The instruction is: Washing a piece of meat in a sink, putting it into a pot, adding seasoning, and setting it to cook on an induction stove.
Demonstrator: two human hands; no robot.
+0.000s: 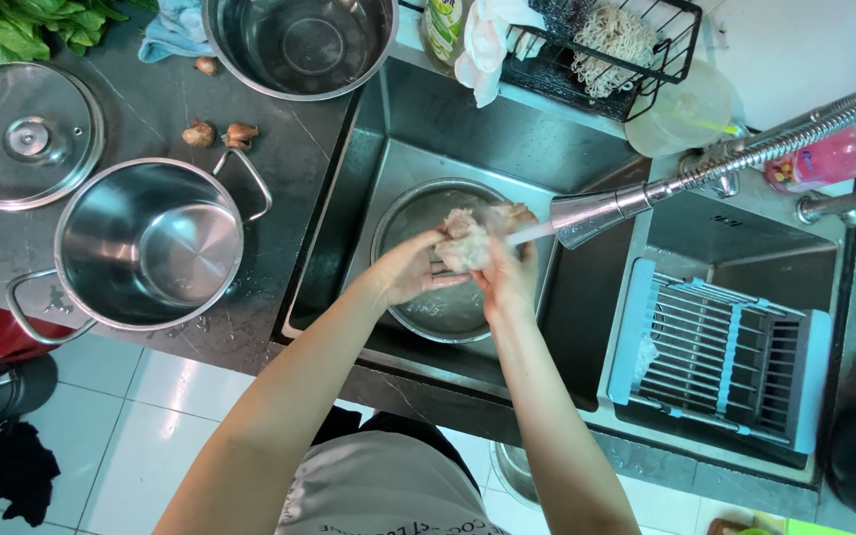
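Note:
Both my hands hold a pale pink piece of raw meat (470,238) over a steel bowl (418,213) that sits in the sink (418,129). My left hand (410,269) grips it from the left, my right hand (510,277) from below and right. A thin stream of water from the metal pull-out faucet head (596,213) hits the meat.
A steel pot (146,243) with two handles stands on the dark counter at left, its glass lid (24,134) beside it. Shallots (220,132), greens (32,22) and a big steel bowl (299,45) lie behind. A grey drying rack (720,352) spans the right basin.

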